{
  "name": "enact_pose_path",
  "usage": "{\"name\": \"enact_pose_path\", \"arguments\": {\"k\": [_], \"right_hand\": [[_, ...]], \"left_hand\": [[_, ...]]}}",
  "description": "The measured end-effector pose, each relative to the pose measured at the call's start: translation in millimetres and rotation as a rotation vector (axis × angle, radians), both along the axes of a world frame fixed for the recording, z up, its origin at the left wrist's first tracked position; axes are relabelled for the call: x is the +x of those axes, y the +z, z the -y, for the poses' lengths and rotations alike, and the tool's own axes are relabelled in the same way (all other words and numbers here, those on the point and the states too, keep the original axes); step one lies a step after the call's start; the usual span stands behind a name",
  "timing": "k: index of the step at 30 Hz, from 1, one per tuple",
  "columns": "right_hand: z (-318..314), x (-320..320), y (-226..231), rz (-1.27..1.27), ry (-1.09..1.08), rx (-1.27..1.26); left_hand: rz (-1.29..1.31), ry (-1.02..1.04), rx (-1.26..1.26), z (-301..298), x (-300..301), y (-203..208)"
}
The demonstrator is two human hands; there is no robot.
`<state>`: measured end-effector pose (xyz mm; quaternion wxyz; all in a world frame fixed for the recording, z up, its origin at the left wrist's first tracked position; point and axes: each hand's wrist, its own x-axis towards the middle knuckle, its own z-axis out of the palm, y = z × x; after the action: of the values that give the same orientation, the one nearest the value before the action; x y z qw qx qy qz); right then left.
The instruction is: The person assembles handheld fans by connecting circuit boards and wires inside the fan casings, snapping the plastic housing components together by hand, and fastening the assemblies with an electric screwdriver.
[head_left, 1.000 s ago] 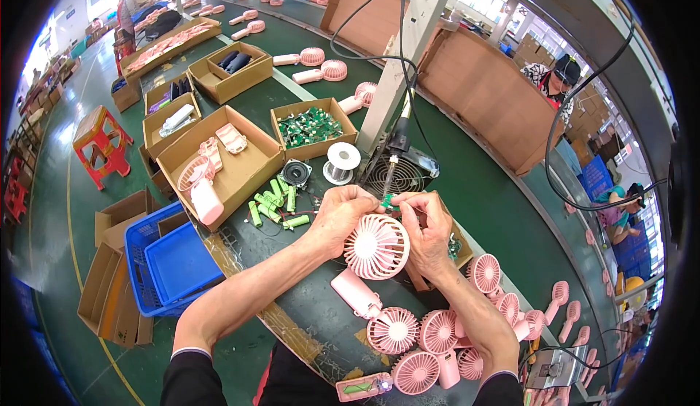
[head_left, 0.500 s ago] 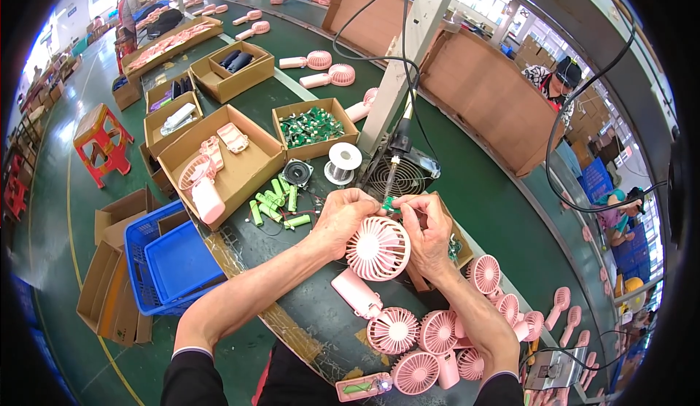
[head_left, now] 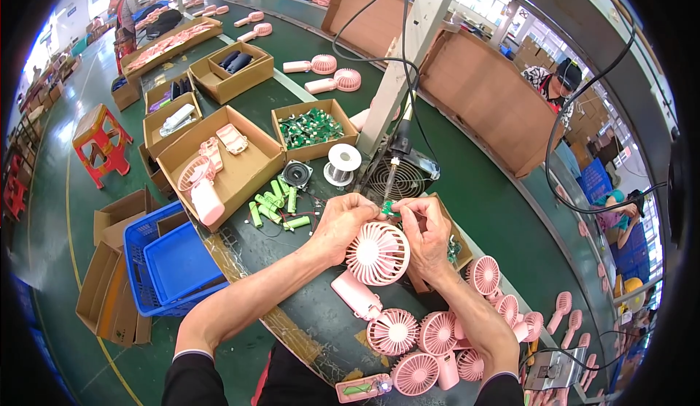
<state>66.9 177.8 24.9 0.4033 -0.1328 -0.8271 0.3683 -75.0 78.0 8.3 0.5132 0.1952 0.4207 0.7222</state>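
My left hand point(head_left: 344, 222) is closed, its thumb and forefinger pinching the edge of a small green circuit board point(head_left: 388, 207). My right hand point(head_left: 429, 232) is closed in a pinch at the board's other side; whatever thin piece sits between its fingertips is too small to make out. Just above the board, a soldering iron point(head_left: 394, 159) points downward, its tip at or very near the board. A round pink fan head point(head_left: 378, 253) with a slatted grille lies below and between my hands, against the left fingers. Any wires linking it to the board are hidden.
A solder wire spool point(head_left: 343, 164), green battery cells point(head_left: 271, 205) and a box of circuit boards point(head_left: 313, 129) lie beyond my left hand. Pink handheld fans point(head_left: 439, 331) crowd the bench near my right forearm. A metal post point(head_left: 415, 48) rises behind the iron.
Both hands stay close together at the iron, shifting only slightly. Pink fans on the belt have moved along to the right. The red-clothed co-worker's reaching arm has drawn back.
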Motion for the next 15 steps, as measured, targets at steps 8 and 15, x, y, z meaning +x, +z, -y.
{"name": "enact_pose_path", "arguments": {"k": [8,15], "right_hand": [[1.3,-0.7,0.4,-0.017,-0.021,0.005],[1.5,-0.2,-1.0,0.007,-0.026,0.011]], "left_hand": [[-0.005,-0.006,0.028,3.7,3.0,0.8],[0.090,-0.005,-0.002,3.6,5.1,1.0]]}}
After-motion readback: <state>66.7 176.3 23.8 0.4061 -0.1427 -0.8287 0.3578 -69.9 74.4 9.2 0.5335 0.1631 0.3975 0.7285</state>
